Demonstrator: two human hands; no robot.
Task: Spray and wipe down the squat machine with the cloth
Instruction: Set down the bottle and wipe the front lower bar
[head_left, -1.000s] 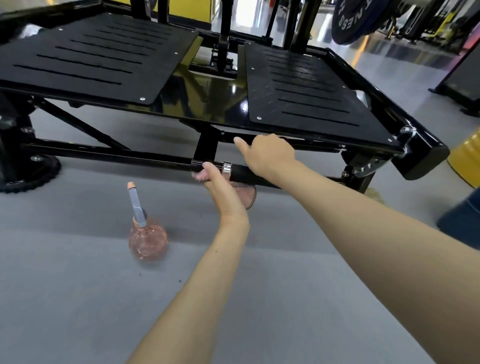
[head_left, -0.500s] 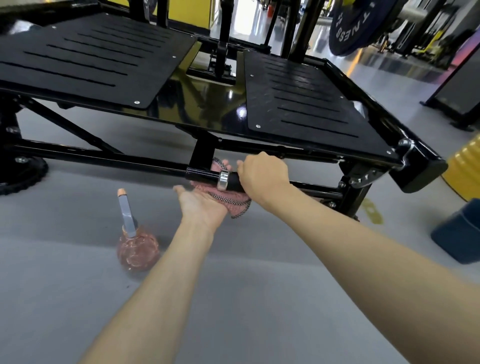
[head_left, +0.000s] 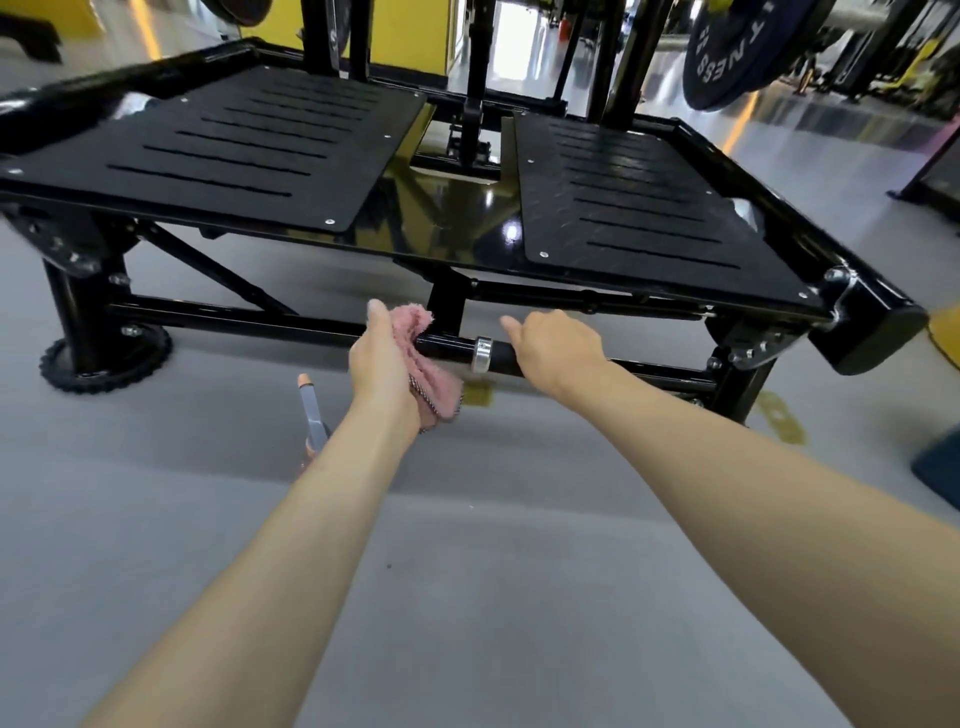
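Cloth work on the low bar. Fluffy pink cloth (head_left: 418, 325) is folded over the black horizontal steel bar (head_left: 449, 347), which runs below the front edge of the black steel squat machine (head_left: 270, 150). The left grip (head_left: 387, 364) is closed on the cloth and presses it round the bar, thumb up. The right grip (head_left: 558, 345) is wrapped round the black handle end of the same bar, just right of a silver metal collar (head_left: 482, 354). A spray bottle with a grey neck and orange tip (head_left: 310, 410) stands on the grey floor (head_left: 519, 571), partly hidden behind the left forearm; neither hand holds it.

Judgement: wiping step, bar section. To do it well:
- Steady the bar with the right.
- Squeeze the cloth fully round the tube.
- Twist while sliding so the underside gets covered.
- Run right up to the collar, then refold to a fresh face.

Cannot tell whether the footplates are already done.
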